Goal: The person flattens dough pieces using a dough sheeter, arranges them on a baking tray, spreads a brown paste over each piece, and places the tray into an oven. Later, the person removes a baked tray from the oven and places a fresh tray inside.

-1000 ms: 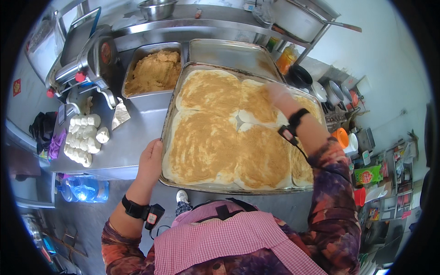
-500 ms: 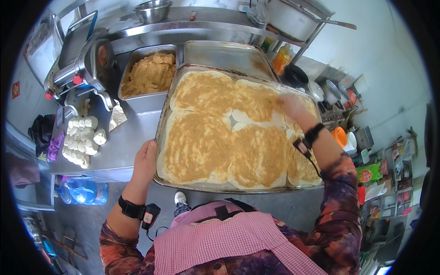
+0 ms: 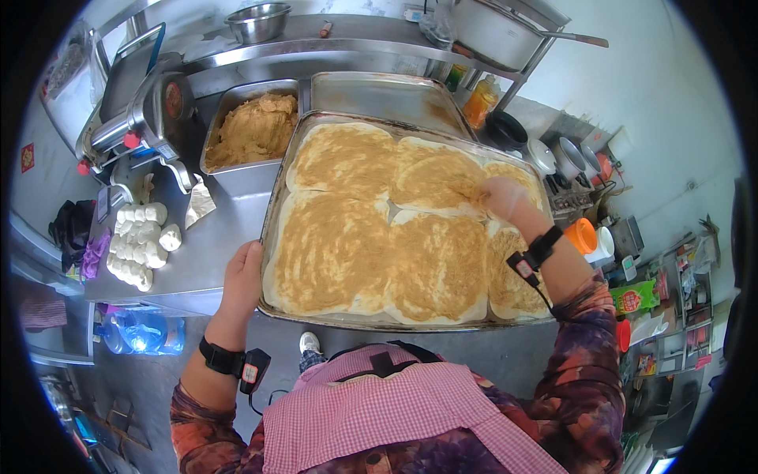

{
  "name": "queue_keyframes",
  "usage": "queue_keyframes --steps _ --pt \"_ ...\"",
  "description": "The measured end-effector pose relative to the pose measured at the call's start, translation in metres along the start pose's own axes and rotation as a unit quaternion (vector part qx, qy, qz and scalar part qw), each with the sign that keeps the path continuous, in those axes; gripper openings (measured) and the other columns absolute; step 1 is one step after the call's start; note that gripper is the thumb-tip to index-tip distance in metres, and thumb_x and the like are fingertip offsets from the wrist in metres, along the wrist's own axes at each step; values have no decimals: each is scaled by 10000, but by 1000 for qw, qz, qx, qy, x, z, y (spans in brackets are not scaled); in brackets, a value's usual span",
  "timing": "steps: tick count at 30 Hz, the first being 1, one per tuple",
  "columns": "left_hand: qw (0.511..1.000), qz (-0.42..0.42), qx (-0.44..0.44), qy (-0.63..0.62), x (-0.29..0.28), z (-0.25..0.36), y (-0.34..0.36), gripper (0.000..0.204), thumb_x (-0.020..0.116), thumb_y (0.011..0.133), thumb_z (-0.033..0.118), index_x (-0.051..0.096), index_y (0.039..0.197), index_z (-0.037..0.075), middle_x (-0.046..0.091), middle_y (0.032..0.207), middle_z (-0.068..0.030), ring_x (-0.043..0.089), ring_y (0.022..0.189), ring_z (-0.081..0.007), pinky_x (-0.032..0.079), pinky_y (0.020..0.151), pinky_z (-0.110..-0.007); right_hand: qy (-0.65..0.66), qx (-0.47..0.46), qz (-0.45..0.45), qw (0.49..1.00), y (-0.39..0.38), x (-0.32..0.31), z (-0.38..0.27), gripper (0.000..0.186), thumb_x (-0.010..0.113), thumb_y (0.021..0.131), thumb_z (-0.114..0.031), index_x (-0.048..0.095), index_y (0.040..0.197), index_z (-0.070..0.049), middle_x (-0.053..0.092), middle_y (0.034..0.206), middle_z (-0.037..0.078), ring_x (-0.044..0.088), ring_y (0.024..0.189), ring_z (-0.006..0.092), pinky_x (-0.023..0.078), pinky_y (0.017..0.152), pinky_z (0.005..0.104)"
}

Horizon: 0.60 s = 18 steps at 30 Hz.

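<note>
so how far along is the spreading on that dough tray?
Done: most flat dough sheets in the big tray are coated brown. In hand: right hand rubs paste near the tray's right side; left hand grips the tray's edge. Left: pale bare patches at the seams.

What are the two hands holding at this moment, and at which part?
The left hand grips the big metal tray at its left rim. The gloved right hand holds nothing; it presses on the spread dough.

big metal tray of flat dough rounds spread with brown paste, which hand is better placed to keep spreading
Right: the right hand already lies on the paste-covered dough rounds, while the left hand grips the metal tray edge.
</note>
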<state>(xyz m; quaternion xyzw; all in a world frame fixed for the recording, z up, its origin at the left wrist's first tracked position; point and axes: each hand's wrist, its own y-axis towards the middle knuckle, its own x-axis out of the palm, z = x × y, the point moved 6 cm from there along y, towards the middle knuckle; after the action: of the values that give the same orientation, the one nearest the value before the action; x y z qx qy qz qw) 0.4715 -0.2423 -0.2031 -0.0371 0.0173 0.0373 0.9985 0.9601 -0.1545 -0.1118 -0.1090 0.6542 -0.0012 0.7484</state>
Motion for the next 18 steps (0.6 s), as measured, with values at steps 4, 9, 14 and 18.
queue_keyframes --steps 4,9,14,18 --pt "1000 1 -9 1 3 2 0 376 464 1013 282 593 1161 -38 631 1019 -49 548 937 -100 439 847 -255 -35 68 68 995 18 -24 -8 251 541 872 -284 704 1006 -148 687 913 128 651 881 338 523 770 420" --pt "1000 -3 -16 1 4 7 -2 369 465 1011 275 595 1159 -37 632 1013 -49 550 930 -99 442 845 -256 61 -136 110 983 18 -25 -112 241 574 843 -274 700 991 -132 682 932 147 645 905 348 513 798 430" --pt "1000 3 11 9 1 5 -3 375 459 1012 275 594 1160 -41 633 1017 -51 554 932 -103 445 846 -258 59 44 0 997 -10 -27 -45 244 573 847 -301 689 984 -136 683 966 138 638 951 335 498 825 432" --pt "1000 2 -17 -15 2 0 0 376 467 1008 275 594 1164 -43 634 1022 -53 555 937 -107 444 850 -258 98 -7 -5 995 0 -14 -66 239 549 852 -277 682 964 -113 684 954 144 644 924 330 496 810 431"
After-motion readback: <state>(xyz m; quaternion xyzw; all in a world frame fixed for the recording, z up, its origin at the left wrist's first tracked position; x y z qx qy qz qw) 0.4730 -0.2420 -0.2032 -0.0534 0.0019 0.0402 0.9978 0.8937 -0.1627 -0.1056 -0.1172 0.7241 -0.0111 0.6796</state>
